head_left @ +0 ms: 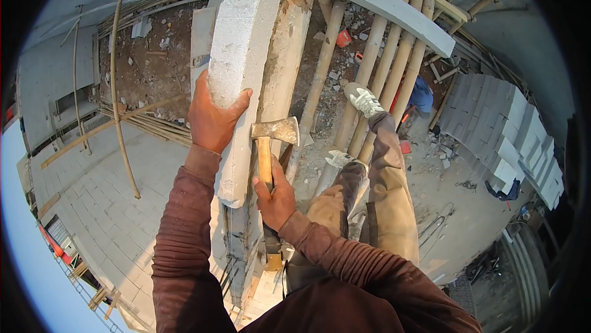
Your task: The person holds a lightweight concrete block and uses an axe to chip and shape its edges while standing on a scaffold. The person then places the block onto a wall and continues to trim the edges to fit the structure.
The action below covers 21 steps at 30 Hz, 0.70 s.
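A long white-grey lightweight concrete block (237, 44) lies along the top of a narrow wall. My left hand (212, 111) is closed over its near part, thumb on the top face and fingers toward the left side, partly hidden. In my right hand (276, 200) is a hatchet (275, 130), gripped round its wooden handle. The worn metal head sits beside the block's right edge; whether it touches the block I cannot tell. Below the block's near end the rough grey wall top (237, 240) shows.
My shoes stand on bamboo poles (385, 56) to the right, high above a rubble-strewn floor. Another white block (394, 10) lies across those poles. Stacked blocks (486, 117) stand below at far right. A thin upright pole (117, 87) rises at left beside a block wall (98, 210).
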Available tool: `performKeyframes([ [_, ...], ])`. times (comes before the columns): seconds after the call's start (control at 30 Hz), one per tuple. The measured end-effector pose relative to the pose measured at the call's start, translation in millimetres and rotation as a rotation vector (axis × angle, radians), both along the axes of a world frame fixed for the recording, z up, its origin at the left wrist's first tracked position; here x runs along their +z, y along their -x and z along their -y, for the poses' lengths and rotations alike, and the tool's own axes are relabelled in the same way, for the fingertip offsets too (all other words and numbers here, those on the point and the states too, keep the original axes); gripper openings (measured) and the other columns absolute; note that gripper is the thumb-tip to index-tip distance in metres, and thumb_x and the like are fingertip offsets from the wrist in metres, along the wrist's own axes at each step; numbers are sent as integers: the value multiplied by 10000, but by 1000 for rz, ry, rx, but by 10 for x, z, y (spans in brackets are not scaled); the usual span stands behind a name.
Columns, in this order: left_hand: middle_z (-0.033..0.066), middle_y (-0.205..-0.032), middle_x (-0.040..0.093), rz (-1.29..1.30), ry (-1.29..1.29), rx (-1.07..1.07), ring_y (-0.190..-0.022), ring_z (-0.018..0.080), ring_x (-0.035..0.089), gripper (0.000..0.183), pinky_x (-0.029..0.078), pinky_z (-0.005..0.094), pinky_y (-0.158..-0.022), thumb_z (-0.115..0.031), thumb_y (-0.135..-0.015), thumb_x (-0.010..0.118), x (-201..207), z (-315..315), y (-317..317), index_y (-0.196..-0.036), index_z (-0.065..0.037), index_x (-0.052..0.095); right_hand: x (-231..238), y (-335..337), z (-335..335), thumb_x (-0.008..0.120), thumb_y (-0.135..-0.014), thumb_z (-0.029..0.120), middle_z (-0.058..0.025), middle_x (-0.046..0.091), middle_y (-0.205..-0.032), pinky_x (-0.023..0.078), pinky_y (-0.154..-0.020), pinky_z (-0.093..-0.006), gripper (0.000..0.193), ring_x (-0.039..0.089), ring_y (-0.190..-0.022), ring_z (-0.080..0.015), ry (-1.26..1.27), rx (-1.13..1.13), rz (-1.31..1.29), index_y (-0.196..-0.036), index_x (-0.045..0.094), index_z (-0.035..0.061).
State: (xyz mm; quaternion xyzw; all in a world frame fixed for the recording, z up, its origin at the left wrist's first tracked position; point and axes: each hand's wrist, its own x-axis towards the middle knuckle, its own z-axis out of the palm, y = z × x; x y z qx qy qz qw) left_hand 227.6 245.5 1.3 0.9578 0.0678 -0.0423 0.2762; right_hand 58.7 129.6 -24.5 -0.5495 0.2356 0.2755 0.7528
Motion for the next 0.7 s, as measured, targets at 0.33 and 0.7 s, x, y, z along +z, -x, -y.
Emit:
performKeyframes([
  [0.33, 210, -1121, 669, 108, -51, -13, -1004, 290, 670, 712, 522, 385, -886, -277, -782, 840, -72, 13, 13, -1312, 35, 481, -99, 142, -127, 564, -987, 176, -180, 557, -1152, 446, -757, -323, 615, 527, -903, -239, 54, -22, 74, -1516, 288, 24],
  [0.7, 212, -1150, 657, 148, -74, 16, -1028, 332, 666, 738, 522, 403, -887, -293, -760, 843, -160, 14, 45, -1327, 16, 485, -120, 80, -78, 592, -961, 170, -261, 616, -1190, 515, -889, -392, 610, 655, -1002, -351, 70, 59, 10, -1490, 335, 5],
])
